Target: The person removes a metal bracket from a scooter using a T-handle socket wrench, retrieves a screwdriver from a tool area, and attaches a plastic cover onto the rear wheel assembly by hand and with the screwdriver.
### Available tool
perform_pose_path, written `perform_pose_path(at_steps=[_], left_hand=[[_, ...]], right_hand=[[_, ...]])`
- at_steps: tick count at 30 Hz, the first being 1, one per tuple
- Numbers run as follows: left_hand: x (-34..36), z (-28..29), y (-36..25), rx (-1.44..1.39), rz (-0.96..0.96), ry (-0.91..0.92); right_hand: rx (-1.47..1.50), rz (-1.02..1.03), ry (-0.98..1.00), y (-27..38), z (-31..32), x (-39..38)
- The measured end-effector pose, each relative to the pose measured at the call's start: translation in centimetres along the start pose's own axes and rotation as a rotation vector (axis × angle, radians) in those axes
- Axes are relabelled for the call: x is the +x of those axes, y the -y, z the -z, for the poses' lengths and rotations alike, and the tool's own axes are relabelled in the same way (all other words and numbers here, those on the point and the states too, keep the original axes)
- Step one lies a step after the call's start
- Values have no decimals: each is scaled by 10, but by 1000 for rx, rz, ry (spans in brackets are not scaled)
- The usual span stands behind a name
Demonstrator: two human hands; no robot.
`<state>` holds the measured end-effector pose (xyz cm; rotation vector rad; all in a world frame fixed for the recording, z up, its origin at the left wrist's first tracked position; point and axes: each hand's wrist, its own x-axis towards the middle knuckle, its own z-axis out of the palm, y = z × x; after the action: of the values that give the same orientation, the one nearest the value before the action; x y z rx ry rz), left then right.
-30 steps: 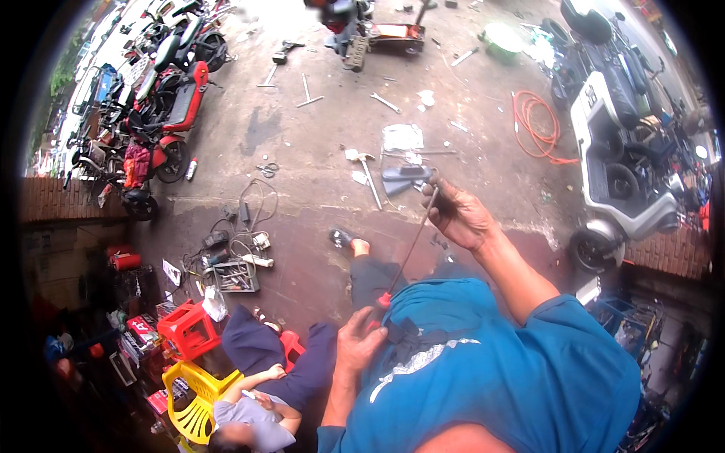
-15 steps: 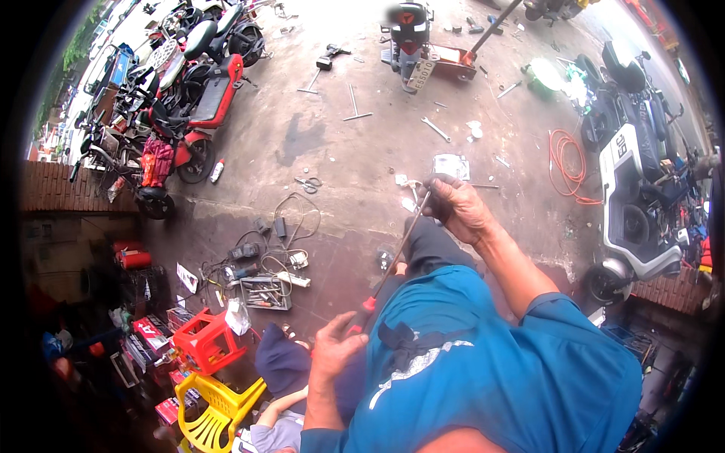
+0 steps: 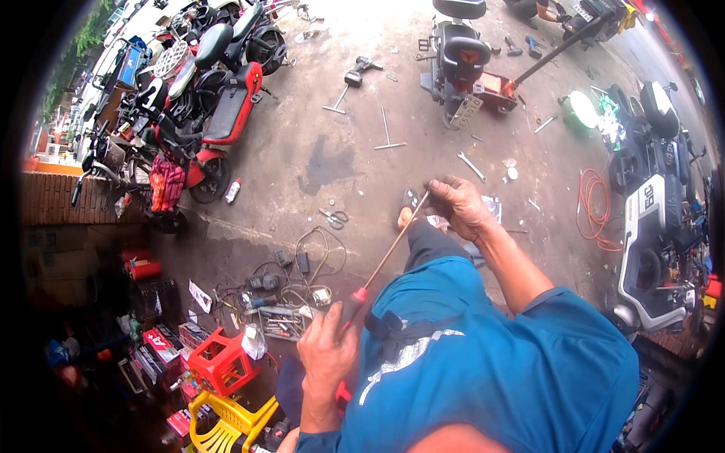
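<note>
A long screwdriver with a thin shaft and a red and dark handle slants across the front of my body. My left hand is closed around its handle, close to my blue shirt. At the far end, my right hand pinches the shaft near the tip between thumb and fingers. The very tip is hard to make out against the fingertips. My foot shows on the ground just beyond the shaft's end.
Scissors, a wrench, a T-handle tool and a cordless drill lie on the ground. Left stand a tool tray, red stool and yellow chair. Scooters stand ahead and on both sides.
The view has shifted as I walk, so the ground things sit further right and lower. My left hand has wrapped more fully round the handle. The right hand stays at the tip.
</note>
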<state>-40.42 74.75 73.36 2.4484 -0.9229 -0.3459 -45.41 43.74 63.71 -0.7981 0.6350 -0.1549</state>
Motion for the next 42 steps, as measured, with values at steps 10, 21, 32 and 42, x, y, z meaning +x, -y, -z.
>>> perform_pose_path(at_steps=[10,21,32,42], left_hand=[[225,-8,66,-1472,530,130],[497,-48,156,-1455,663,301],[725,-134,190,-928,455,567],[856,-424,372,-1189,763,810]], right_hand=[[270,37,-29,87,-19,202],[622,296,-341,112,-28,378],[917,290,-808,35,70,562],[1027,527,-708,-96,212,772]])
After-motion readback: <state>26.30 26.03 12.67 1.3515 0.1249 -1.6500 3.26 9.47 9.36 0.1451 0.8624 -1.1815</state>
